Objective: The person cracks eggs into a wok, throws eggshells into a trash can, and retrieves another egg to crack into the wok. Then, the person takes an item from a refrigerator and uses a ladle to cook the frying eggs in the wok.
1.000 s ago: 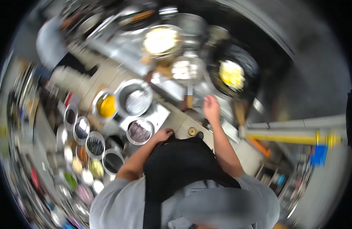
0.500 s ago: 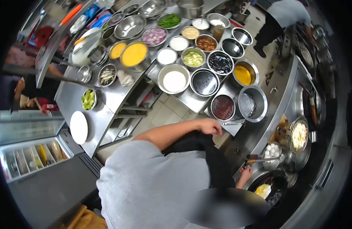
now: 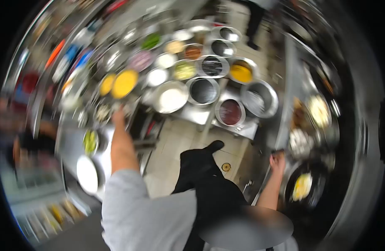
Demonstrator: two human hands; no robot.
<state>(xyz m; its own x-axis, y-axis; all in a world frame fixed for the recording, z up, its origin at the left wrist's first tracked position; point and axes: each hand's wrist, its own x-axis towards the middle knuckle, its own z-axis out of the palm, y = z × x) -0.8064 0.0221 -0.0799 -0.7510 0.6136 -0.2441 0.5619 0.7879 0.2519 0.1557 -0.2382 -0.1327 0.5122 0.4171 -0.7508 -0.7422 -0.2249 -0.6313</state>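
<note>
My left hand [image 3: 118, 115] reaches out to the counter on the left, beside a small metal bowl of pale pieces [image 3: 103, 113] and below a pot of yellow liquid [image 3: 124, 83]. Blur hides its fingers, and whether it touches anything is unclear. On the right, my right hand [image 3: 277, 161] is closed around a dark handle [image 3: 277, 151]; the rest of that tool does not show clearly. Close to that hand sits a black wok [image 3: 290, 188] with a yellow-and-white egg [image 3: 302, 187] in it. White eggs [image 3: 300, 142] are heaped just above the wok.
Metal bowls of ingredients crowd the middle table, among them a white-filled bowl [image 3: 170, 98], a dark red one [image 3: 230, 112] and an orange one [image 3: 241, 72]. A white plate [image 3: 87, 174] lies on the left counter. Another person's dark-clad leg [image 3: 255, 25] shows at the top.
My left arm has swung from the middle out to the left counter. The view has turned and blurred. My right hand and the wok with the egg appear higher in view.
</note>
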